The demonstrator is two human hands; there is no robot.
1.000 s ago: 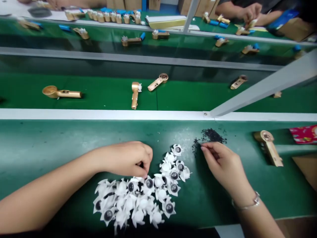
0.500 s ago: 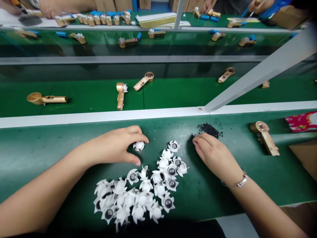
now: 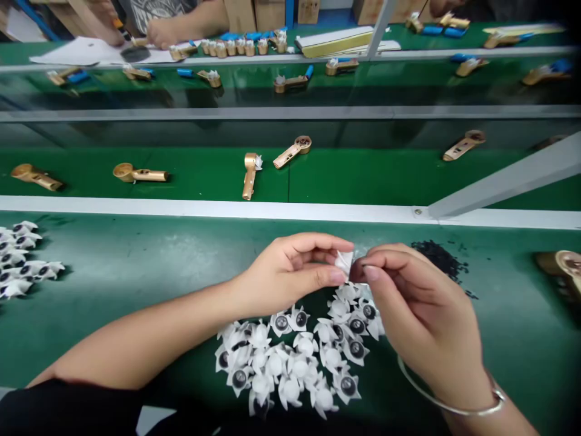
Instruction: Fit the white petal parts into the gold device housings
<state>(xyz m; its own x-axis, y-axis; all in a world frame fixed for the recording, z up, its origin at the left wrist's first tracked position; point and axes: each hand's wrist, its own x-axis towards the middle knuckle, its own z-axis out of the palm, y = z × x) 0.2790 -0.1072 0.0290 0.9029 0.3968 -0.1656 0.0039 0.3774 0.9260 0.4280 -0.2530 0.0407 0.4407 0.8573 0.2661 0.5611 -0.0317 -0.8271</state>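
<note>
My left hand [image 3: 290,269] pinches a small white fan blade [image 3: 344,261] between thumb and fingers, lifted above the green bench [image 3: 136,284]. My right hand [image 3: 408,297] meets it from the right, fingertips pinched against the blade; what they hold is too small to see. Below both hands lies a pile of white fan blades [image 3: 295,357], some with dark round centres. A heap of tiny black parts [image 3: 438,255] sits just right of my right hand.
A second group of white fan blades [image 3: 20,260] lies at the left edge. Gold handle housings [image 3: 249,175] rest on the conveyor belt [image 3: 363,175] behind a white rail; another gold housing [image 3: 563,269] lies at the right. Other people's hands [image 3: 163,30] are at the far bench.
My left hand lifted one fan blade from the pile and moved right. My right hand left the black parts heap and came to the blade. The view shifted left.
</note>
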